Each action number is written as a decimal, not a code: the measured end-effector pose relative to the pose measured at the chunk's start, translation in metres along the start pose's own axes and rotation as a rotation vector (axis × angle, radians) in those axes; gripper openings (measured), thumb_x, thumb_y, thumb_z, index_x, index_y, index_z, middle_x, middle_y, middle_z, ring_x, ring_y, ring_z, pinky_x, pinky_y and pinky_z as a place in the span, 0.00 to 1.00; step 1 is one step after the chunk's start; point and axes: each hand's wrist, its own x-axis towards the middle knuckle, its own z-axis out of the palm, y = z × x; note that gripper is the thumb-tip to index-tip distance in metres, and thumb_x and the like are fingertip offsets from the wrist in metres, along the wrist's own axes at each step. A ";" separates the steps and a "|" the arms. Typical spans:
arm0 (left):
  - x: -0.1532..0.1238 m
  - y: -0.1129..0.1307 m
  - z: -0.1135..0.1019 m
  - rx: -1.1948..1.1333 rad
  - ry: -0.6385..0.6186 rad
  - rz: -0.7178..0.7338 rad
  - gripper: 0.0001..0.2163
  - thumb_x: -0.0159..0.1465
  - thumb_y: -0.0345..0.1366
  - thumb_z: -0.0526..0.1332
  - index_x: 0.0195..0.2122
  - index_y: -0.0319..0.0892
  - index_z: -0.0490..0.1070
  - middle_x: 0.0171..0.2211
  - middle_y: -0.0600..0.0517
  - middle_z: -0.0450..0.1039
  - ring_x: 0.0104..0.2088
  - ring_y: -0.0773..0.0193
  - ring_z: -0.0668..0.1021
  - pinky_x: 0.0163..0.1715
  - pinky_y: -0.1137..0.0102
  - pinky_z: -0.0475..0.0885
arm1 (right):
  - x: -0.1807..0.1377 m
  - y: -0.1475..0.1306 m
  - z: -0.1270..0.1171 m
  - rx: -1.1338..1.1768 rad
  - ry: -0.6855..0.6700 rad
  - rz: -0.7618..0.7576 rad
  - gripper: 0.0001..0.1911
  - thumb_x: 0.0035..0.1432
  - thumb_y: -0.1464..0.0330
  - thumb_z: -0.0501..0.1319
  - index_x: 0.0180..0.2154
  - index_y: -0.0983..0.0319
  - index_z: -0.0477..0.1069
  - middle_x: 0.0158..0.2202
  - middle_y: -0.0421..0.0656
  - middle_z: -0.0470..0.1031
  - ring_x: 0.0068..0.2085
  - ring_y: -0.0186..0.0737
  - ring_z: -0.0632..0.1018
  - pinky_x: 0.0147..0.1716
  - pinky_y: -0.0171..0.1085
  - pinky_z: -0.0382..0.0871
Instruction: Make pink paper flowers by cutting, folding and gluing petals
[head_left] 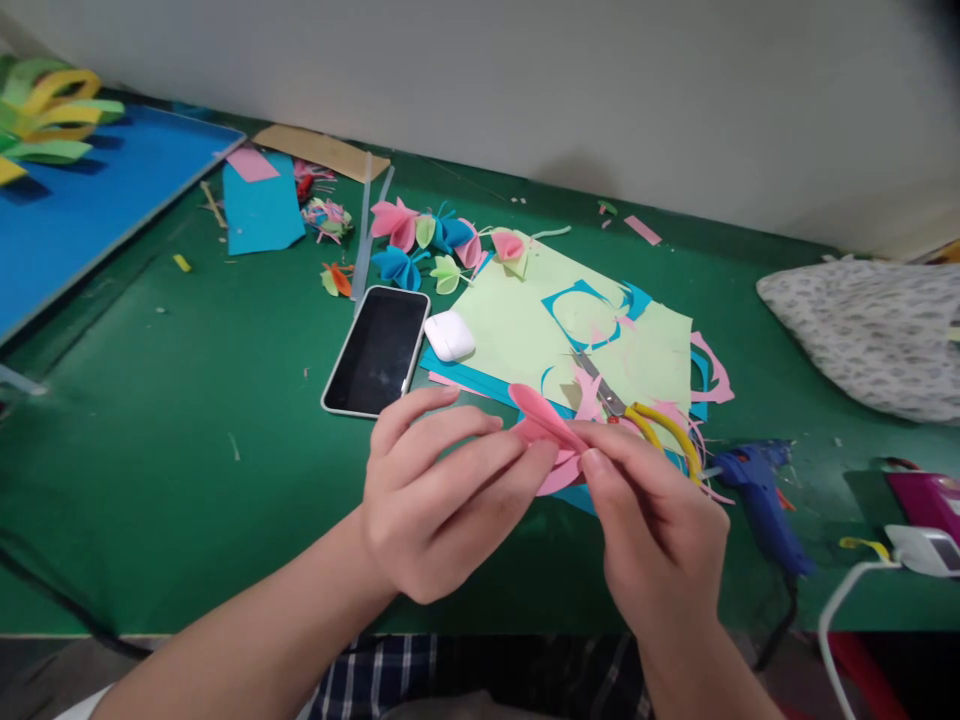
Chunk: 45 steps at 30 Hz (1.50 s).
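Note:
A pink folded paper flower (pixel 544 415) is held between both hands above the table's near side. My left hand (pixel 442 490) reaches in from the left with its fingers curled, fingertips pressed to the flower's petals. Thumb and forefinger of my right hand (pixel 652 520) pinch the flower's right end. Just beyond, yellow-handled scissors (pixel 611 395) lie partly open on a pale green paper sheet (pixel 517 320), among pink and blue offcuts. Finished paper flowers in pink, blue and green (pixel 394 222) stand in a cluster past the phone.
A phone (pixel 379 350) and a white earbud case (pixel 450 335) lie left of the sheets. A blue glue gun (pixel 765 500) rests at right, near a white cable (pixel 832 620) and a patterned cloth (pixel 870 330). A blue board (pixel 112 210) bears looped paper strips (pixel 56 110).

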 end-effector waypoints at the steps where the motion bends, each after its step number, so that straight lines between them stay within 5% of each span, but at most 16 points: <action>1: 0.000 0.000 0.000 0.000 0.000 -0.001 0.08 0.58 0.29 0.62 0.38 0.49 0.75 0.31 0.58 0.77 0.33 0.67 0.76 0.45 0.65 0.71 | 0.000 0.000 0.000 -0.006 -0.004 0.001 0.14 0.57 0.77 0.55 0.39 0.57 0.74 0.35 0.38 0.80 0.36 0.37 0.80 0.34 0.34 0.76; 45: -0.001 -0.001 0.005 -0.071 -0.004 -0.037 0.08 0.57 0.29 0.63 0.37 0.46 0.74 0.32 0.55 0.76 0.36 0.65 0.75 0.46 0.65 0.69 | -0.001 0.003 -0.001 0.069 -0.064 0.009 0.20 0.58 0.79 0.54 0.46 0.54 0.73 0.41 0.35 0.79 0.41 0.32 0.78 0.37 0.29 0.74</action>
